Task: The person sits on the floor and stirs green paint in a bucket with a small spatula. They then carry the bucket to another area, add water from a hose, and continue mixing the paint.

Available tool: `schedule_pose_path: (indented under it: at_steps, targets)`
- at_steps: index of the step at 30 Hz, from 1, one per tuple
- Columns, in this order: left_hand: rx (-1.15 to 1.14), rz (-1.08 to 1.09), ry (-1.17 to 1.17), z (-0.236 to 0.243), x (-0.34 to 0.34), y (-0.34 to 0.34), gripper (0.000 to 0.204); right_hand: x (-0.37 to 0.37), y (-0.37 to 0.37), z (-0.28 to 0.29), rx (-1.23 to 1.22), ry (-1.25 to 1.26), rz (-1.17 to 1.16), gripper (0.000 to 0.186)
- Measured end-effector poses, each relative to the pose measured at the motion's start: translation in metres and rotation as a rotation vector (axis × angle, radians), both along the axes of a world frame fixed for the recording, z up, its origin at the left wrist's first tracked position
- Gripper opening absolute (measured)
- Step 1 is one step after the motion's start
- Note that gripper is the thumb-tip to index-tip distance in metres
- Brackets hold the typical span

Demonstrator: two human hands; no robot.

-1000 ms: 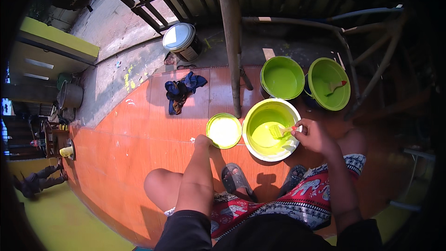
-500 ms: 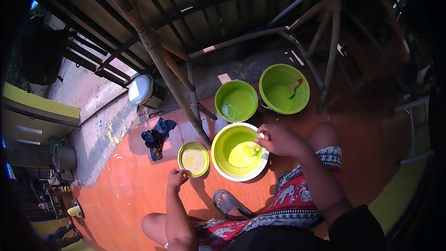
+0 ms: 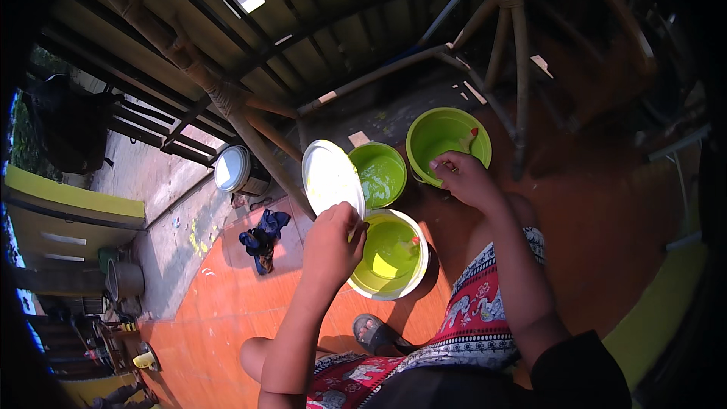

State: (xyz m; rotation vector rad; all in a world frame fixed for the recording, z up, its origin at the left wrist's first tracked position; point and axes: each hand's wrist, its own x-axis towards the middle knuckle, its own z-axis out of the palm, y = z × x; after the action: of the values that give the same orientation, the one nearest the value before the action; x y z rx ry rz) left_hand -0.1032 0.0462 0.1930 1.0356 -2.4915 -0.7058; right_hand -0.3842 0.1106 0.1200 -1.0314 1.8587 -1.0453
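My left hand (image 3: 335, 241) grips the edge of a round lid (image 3: 331, 178), raised and tilted, its pale face smeared with yellow-green. The lid overlaps the left edge of a green bucket (image 3: 382, 174) of green liquid. Just below is a white-rimmed tub (image 3: 415, 280) with bright green liquid and a red-tipped brush (image 3: 413, 245) against its inner right side. My right hand (image 3: 468, 178) hovers over the near rim of a larger green bucket (image 3: 419, 130), its fingers loosely bent, with nothing visible between them. Another red-tipped brush (image 3: 472, 136) leans inside that bucket.
A bamboo frame (image 3: 250, 132) slants down close to the lid. Dark cloth (image 3: 261, 238) lies on the orange tiles (image 3: 219, 310). A white-lidded pail (image 3: 235, 169) stands by the fence. My sandalled foot (image 3: 372, 332) is below the tub.
My left hand has lifted the lid from the floor, up and to the right. My right hand has let go of the brush in the tub and moved toward the larger bucket.
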Motion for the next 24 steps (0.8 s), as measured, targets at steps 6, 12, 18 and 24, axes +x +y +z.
schedule_pose_path:
  at_steps: [6, 12, 18, 24]
  targets:
    - [-0.14, -0.105, -0.412, -0.094, -0.103, -0.047, 0.017, -0.013, 0.0, -0.013, -0.047, -0.026, -0.038, 0.034]
    - [-0.017, -0.1, -0.555, -0.15, -0.12, -0.06, 0.019, -0.017, 0.005, -0.011, -0.092, 0.036, -0.069, 0.032]
    - [0.003, -0.066, -0.596, -0.168, -0.123, -0.056, 0.021, -0.014, 0.006, -0.014, -0.08, -0.037, -0.059, 0.031]
    - [0.002, -0.055, -0.599, -0.167, -0.109, -0.059, 0.017, 0.003, -0.009, -0.037, 0.054, 0.019, 0.058, 0.031]
